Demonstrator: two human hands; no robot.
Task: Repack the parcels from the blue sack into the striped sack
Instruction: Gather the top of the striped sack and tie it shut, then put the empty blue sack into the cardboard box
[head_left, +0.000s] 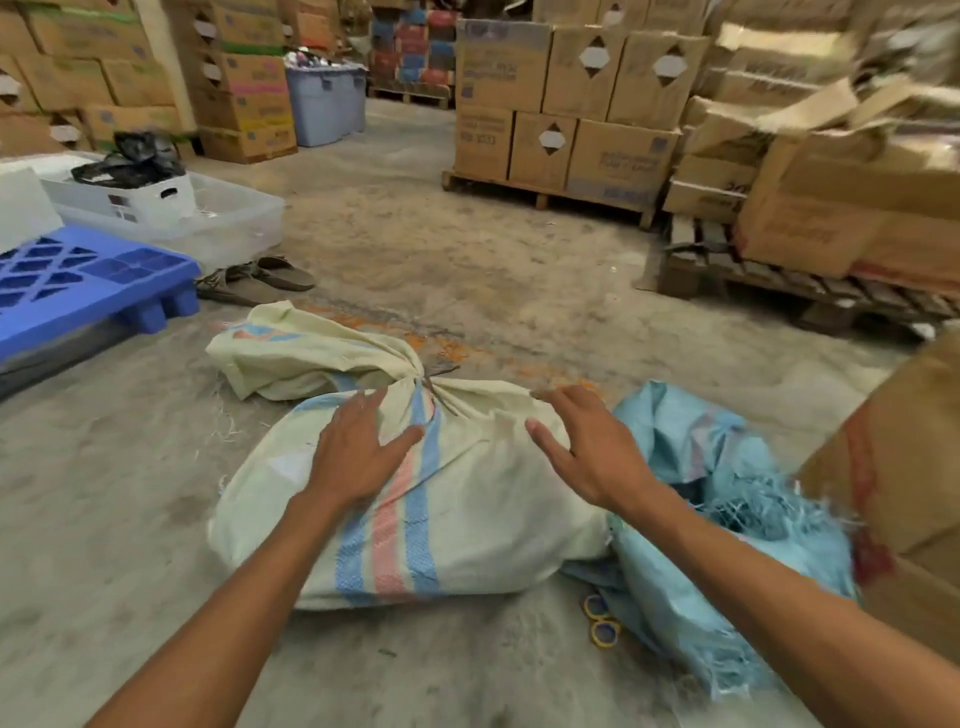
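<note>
Left hand (358, 457): fingers apart, flat on the striped sack (457, 519)
Striped sack: full, neck tied, on the floor
Right hand (592, 452): fingers spread, hovering, empty
Blue sack (727, 545): slack, frayed, touching the striped sack
Risk: tie may slip if lifted by the neck

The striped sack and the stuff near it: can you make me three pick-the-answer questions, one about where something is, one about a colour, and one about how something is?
1. Where is the blue sack lying?
A. On the blue pallet
B. Beside the striped sack, at the person's right
C. On the cartons

2. What colours are the stripes on the striped sack?
A. Blue and pink
B. Green and black
C. Only yellow

3. How is the striped sack's neck?
A. Wide open
C. Cut off
B. Tied shut

Answers: 1 B, it is crumpled on the floor against the striped sack. 2 A, blue bands flank a pink one. 3 B, the cloth is gathered into a knot beyond the left hand and right hand.
</note>
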